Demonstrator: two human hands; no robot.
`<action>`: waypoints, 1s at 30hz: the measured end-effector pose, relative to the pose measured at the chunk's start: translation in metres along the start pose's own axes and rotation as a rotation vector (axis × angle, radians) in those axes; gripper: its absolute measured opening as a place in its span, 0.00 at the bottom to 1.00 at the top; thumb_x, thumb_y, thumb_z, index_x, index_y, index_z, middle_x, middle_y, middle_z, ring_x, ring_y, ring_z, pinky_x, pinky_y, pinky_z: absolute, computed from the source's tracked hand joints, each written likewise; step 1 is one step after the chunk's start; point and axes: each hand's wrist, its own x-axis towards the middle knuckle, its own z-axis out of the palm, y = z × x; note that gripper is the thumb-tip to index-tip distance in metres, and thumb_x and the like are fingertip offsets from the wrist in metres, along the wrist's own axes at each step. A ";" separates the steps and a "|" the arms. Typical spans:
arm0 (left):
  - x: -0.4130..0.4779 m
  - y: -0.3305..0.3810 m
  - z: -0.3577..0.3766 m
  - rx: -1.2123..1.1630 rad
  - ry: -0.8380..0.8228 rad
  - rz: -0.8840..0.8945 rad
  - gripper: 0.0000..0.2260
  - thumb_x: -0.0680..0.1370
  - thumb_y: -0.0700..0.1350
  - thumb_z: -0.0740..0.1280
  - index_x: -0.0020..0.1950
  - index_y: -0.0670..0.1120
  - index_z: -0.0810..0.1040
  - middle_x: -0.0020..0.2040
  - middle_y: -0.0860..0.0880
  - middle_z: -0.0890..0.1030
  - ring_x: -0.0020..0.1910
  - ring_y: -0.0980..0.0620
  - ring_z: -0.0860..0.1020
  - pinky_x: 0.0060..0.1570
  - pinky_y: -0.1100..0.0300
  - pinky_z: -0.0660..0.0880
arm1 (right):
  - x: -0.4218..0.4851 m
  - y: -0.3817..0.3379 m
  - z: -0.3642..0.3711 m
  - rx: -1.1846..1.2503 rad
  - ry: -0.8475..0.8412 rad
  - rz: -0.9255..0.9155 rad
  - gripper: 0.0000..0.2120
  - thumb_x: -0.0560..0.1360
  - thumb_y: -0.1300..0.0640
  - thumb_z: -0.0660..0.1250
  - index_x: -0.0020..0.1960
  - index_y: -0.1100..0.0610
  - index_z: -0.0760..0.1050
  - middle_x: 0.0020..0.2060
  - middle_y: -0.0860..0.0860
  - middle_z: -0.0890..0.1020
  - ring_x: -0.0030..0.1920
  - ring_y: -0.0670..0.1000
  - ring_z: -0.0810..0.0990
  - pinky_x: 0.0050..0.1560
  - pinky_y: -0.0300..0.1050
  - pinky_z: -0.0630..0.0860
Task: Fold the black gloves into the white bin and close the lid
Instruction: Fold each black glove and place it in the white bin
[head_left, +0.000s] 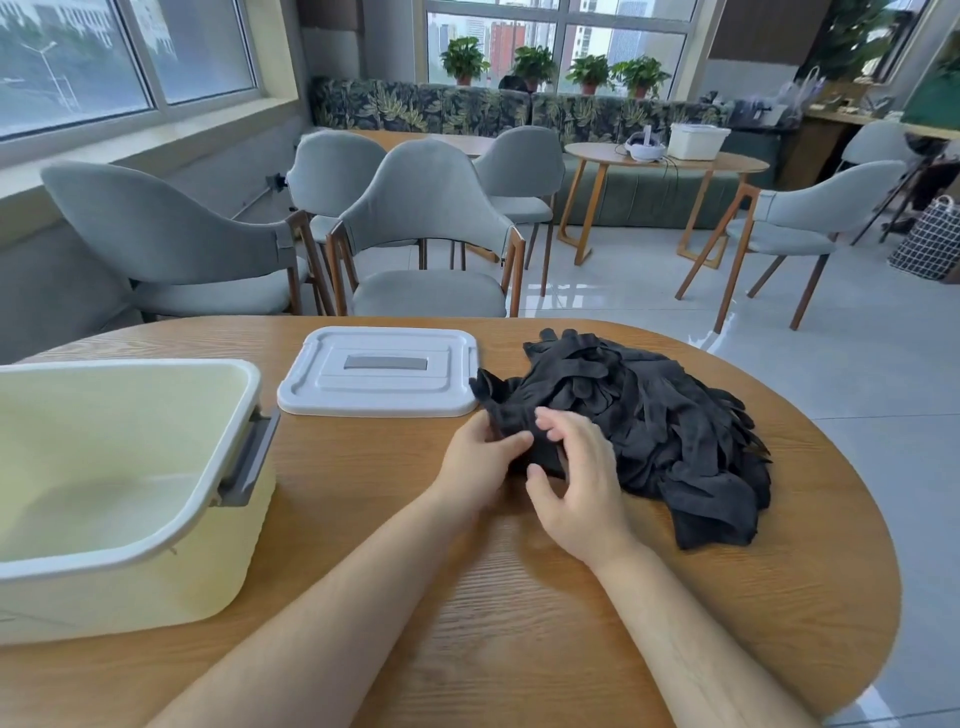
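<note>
bin (130, 467) left – lid (379, 371) – gloves (649, 415) right

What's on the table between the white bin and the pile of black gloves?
The lid lies flat there, toward the far side; nearer, the table is bare, as the head view shows.

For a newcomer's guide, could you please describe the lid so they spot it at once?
On the wooden table, look between the open white bin and the black glove pile. The lid lies flat, the only pale rectangle with a grey bar.

The white bin (130, 597) runs past the left edge, and the right hand (576, 483), partly blurred, hides part of the black gloves (649, 415).
</note>
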 end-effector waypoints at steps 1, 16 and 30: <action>0.004 0.005 -0.001 -0.086 0.020 -0.048 0.09 0.80 0.39 0.68 0.58 0.46 0.81 0.53 0.50 0.86 0.54 0.53 0.84 0.59 0.52 0.80 | 0.000 0.000 -0.001 -0.032 0.033 0.020 0.29 0.73 0.50 0.69 0.72 0.54 0.70 0.63 0.45 0.75 0.65 0.47 0.73 0.70 0.53 0.67; -0.015 -0.011 -0.108 -0.197 0.141 -0.148 0.19 0.84 0.55 0.61 0.62 0.41 0.78 0.52 0.42 0.85 0.50 0.47 0.84 0.46 0.53 0.76 | 0.070 -0.074 0.026 0.143 -0.285 0.179 0.06 0.84 0.51 0.61 0.57 0.50 0.75 0.41 0.46 0.84 0.34 0.45 0.83 0.43 0.52 0.81; -0.037 -0.017 -0.102 -0.342 0.007 -0.172 0.18 0.81 0.42 0.68 0.71 0.44 0.74 0.60 0.42 0.83 0.59 0.42 0.82 0.62 0.46 0.78 | -0.015 -0.064 0.034 0.407 -0.480 0.034 0.02 0.79 0.58 0.69 0.48 0.53 0.79 0.71 0.40 0.74 0.74 0.41 0.69 0.74 0.49 0.68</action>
